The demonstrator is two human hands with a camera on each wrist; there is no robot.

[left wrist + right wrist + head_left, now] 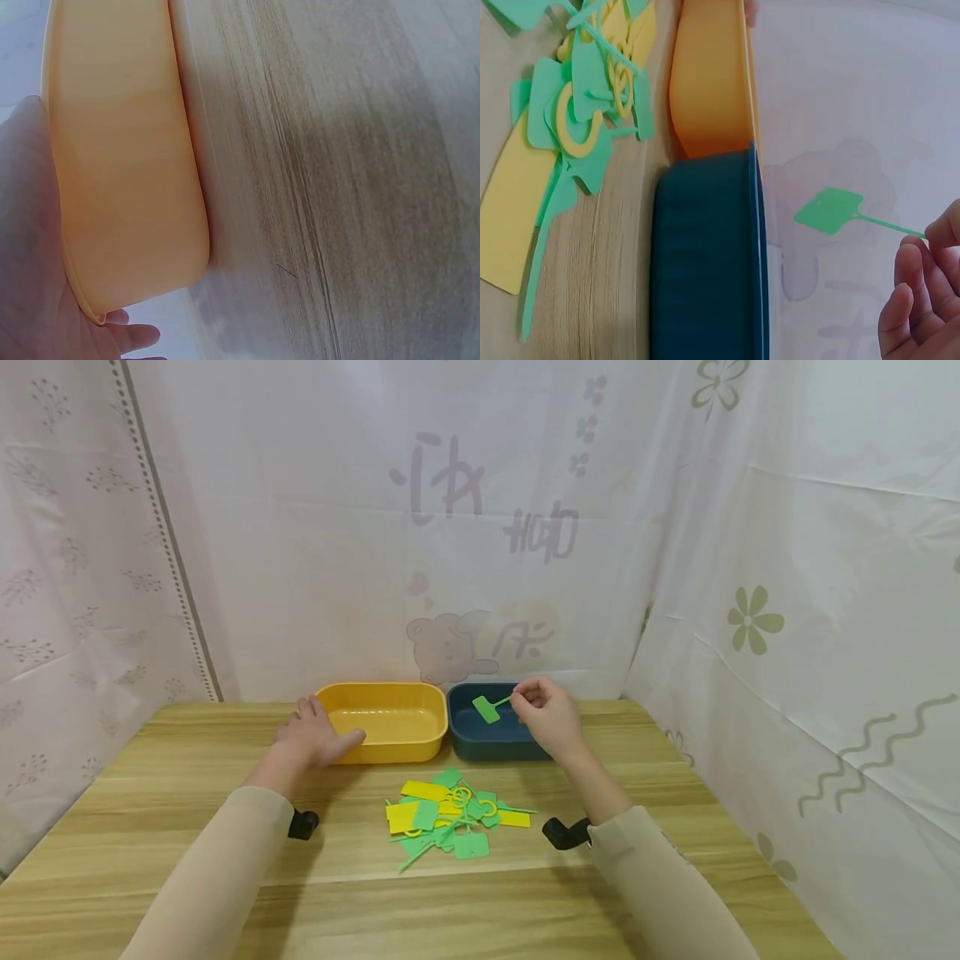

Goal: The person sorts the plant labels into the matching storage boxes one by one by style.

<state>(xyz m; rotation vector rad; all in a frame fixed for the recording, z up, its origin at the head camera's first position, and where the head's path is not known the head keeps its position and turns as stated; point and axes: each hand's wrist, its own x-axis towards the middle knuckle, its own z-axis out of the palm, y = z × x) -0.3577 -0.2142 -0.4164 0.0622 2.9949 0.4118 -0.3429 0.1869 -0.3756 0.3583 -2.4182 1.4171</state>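
My right hand [549,714] pinches a green T-shaped plant label [486,709] by the end of its thin stem. The label's flat head hangs over the dark blue bin [498,751]; in the right wrist view the label [829,211] is above the bin's rim. My left hand [309,735] rests on the left end of the yellow bin [390,753], its fingers spread and thumb along the front rim. The left wrist view has that hand [34,247] against the bin's rim. Between the arms lies a pile of green labels [472,846] and yellow tags with rings [424,790].
Both bins stand side by side on the wooden table [360,910], close to its back edge. A printed white curtain [300,568] hangs behind it and along the sides. Black wrist mounts [564,833] show near both sleeves.
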